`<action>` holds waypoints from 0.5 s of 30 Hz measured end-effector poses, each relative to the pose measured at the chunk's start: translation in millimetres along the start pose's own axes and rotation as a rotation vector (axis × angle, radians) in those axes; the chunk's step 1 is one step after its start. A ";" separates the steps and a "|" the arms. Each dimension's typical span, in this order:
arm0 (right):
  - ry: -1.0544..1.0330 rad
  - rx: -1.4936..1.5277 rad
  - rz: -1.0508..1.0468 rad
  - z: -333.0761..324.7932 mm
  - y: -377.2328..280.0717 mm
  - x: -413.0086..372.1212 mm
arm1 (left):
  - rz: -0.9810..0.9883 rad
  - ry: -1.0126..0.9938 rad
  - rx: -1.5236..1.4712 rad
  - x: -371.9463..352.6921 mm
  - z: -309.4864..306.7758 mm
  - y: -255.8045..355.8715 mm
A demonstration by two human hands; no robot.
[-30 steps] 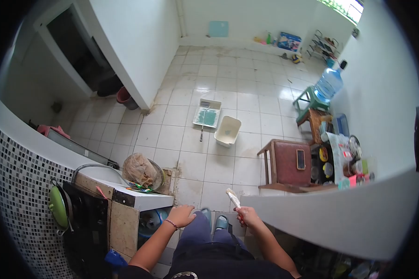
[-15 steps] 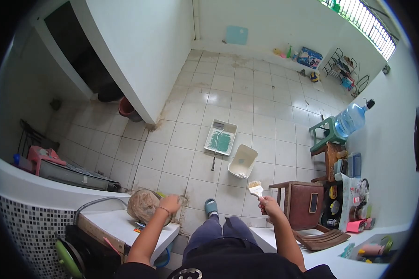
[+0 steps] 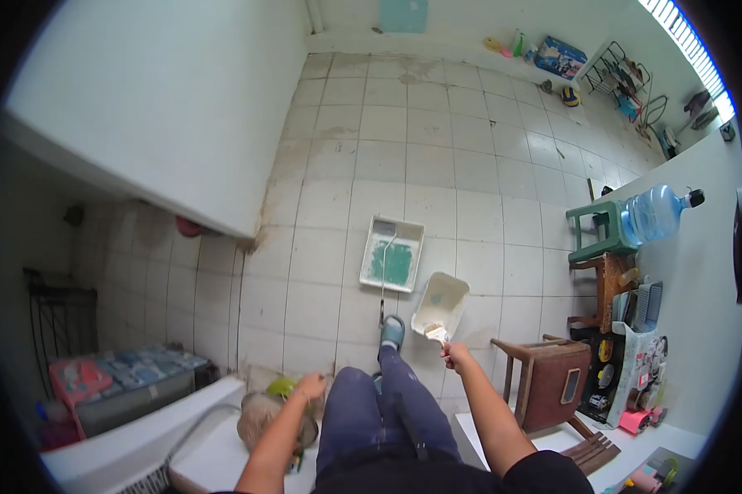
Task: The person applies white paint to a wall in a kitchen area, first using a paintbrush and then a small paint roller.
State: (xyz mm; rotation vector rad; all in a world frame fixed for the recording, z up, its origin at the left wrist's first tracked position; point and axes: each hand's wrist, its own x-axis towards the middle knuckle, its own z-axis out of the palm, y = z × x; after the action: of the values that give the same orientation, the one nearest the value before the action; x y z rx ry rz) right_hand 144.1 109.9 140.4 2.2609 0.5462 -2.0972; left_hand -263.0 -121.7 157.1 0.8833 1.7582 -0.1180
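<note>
My right hand (image 3: 454, 355) is closed round the handle of a white paintbrush (image 3: 436, 332), whose bristles point up and left over the near edge of a cream tub (image 3: 442, 300). Left of that tub lies a white paint tray (image 3: 366, 257) with green paint in it and a roller (image 3: 386, 265) resting across it. My left hand (image 3: 311, 385) is beside a brown plastic bag (image 3: 264, 420) and a yellow-green item (image 3: 281, 386); its fingers are too small to make out clearly.
A brown chair (image 3: 556, 383) stands at the right. Behind it are a green stool (image 3: 599, 230) and a blue water bottle (image 3: 653, 216). A wall corner (image 3: 247, 222) juts out at the left. My slippered foot (image 3: 392, 332) is near the tray.
The view has moved forward and tilted down. My right hand has brought the brush to the tub, and one foot has stepped nearer to the tray. My left hand is lower in view.
</note>
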 end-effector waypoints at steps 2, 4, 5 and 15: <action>0.126 -0.292 -0.119 13.7 -36.5 59.9 | -0.145 0.176 0.125 4.3 -9.6 41.6; 0.218 -0.371 -0.215 34.0 -55.8 114.2 | -0.122 0.129 0.208 28.6 -21.4 63.9; 0.212 -0.288 -0.207 38.9 -66.3 141.2 | -0.107 0.120 0.227 48.7 -17.9 66.7; 0.445 -0.469 -0.374 91.1 -168.8 385.6 | -0.122 -0.083 0.490 184.7 -57.7 124.3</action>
State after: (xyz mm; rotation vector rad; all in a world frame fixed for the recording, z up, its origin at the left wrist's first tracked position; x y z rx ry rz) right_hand 28.9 341.1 -204.2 2.4500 1.4011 -1.3347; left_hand -252.8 87.8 62.7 1.0976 1.7316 -0.6784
